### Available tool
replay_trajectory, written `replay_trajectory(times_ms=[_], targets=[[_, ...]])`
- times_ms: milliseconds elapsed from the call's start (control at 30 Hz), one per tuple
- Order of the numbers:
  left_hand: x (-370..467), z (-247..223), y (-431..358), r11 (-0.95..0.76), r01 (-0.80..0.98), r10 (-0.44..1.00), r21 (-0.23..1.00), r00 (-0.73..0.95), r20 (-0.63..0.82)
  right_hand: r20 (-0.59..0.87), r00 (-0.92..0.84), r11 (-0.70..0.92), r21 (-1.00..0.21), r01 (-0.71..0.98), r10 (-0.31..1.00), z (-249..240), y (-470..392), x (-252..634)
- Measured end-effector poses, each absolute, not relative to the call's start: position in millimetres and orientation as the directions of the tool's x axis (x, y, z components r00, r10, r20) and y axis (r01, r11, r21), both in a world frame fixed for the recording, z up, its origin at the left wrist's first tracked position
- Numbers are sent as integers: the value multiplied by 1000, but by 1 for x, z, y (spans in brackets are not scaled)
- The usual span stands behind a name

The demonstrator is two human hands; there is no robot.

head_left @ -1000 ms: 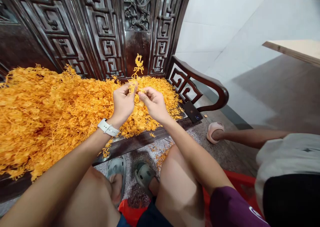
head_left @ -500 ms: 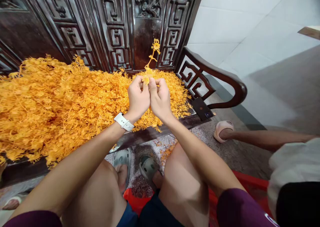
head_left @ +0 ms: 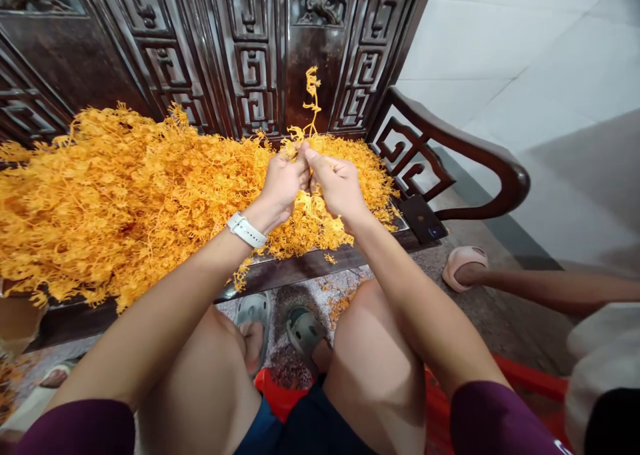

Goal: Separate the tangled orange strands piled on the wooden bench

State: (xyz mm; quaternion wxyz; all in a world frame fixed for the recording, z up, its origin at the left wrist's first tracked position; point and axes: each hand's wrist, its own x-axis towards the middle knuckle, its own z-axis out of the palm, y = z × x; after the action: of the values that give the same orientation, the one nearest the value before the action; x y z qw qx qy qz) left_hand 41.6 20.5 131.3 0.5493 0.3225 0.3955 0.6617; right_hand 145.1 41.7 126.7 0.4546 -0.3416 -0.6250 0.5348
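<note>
My left hand [head_left: 281, 187] and my right hand [head_left: 338, 183] meet over the right part of a big heap of orange plastic flower pieces [head_left: 165, 181]. Between their pinched fingertips is a thin orange flower stem [head_left: 315, 105], its branched top standing up above the fingers. Both sets of fingers are closed and touch each other, hiding the stem's lower end. A white watch [head_left: 247, 231] is on my left wrist.
The heap lies on a dark carved wooden bench with a curved armrest [head_left: 515, 175]. Beside the armrest sits a black phone [head_left: 421, 219]. Another person's leg [head_left: 530, 291] extends from the right. Cardboard [head_left: 20, 325] shows at left; orange bits [head_left: 343, 305] litter the floor.
The view has shifted slightly. My fingers have changed their grip on the stem, the right thumb now lying across by the left fingertips. The stem stands more upright.
</note>
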Motion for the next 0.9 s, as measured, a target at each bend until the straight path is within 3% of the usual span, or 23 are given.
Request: replay_trajectory(times_ms=[167, 667, 767, 900], targets=[[36, 138, 13, 45, -565, 998, 824, -17, -66, 140, -426, 74, -983, -167, 894, 127, 47, 152], [31, 139, 5, 179, -767, 981, 616, 94, -167, 18, -507, -154, -943, -295, 862, 120, 52, 146], [24, 146, 3, 174, -810, 978, 559, 77, -194, 82, -534, -194, -877, -440, 841, 124, 51, 150], [-2, 156, 10, 27, -834, 980, 551, -88, -181, 254, -565, -186, -774, -606, 785, 146, 36, 157]])
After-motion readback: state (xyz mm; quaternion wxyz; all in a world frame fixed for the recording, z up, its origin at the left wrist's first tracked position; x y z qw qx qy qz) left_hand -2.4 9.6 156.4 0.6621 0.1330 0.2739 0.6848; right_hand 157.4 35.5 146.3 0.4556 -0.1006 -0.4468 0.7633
